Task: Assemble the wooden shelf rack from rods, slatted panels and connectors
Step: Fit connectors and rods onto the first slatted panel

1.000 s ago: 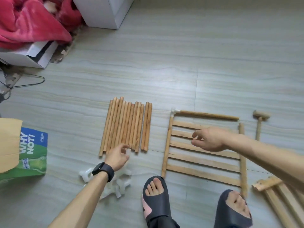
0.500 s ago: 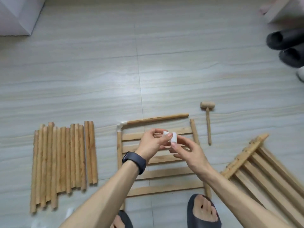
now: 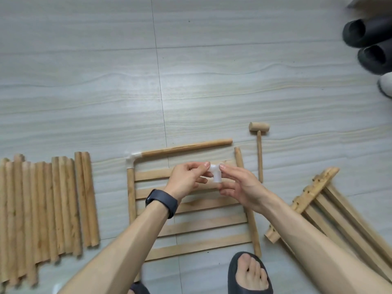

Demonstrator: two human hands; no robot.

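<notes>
White plastic elbow connector [image 3: 216, 176] is held in the air above the slatted panel [image 3: 192, 224], both hands on it, close to frame centre.

Left hand [image 3: 186, 180]: forearm enters from 7 o'clock, wrist straight, dark watch [image 3: 162, 203] on it. Thumb and forefinger pinch the connector's left arm; the remaining fingers are curled under.

Right hand [image 3: 239, 187]: forearm enters from 5 o'clock, back of the hand up. Forefinger tip sits on top of the connector, the lower fingers are bent against its underside, so the piece is nipped from the right side too.

Panel lies flat on the grey floor [image 3: 84, 81]. At its 10 o'clock corner a second white connector [image 3: 132, 159] joins the top rod [image 3: 186, 147] to the left side rod [image 3: 131, 194]. The top rod's free end at 1 o'clock stands apart from the right side rod [image 3: 251, 221].

Other items:
- Loose rods [image 3: 46, 209] in a row, 9 o'clock of the panel.
- Wooden mallet [image 3: 259, 149], 2 o'clock of the panel, head away from the person.
- Another slatted panel [image 3: 331, 211], 3 o'clock, lying skewed.
- Foot in a dark slipper [image 3: 250, 274] at 6 o'clock, beside the panel's near right corner.
</notes>
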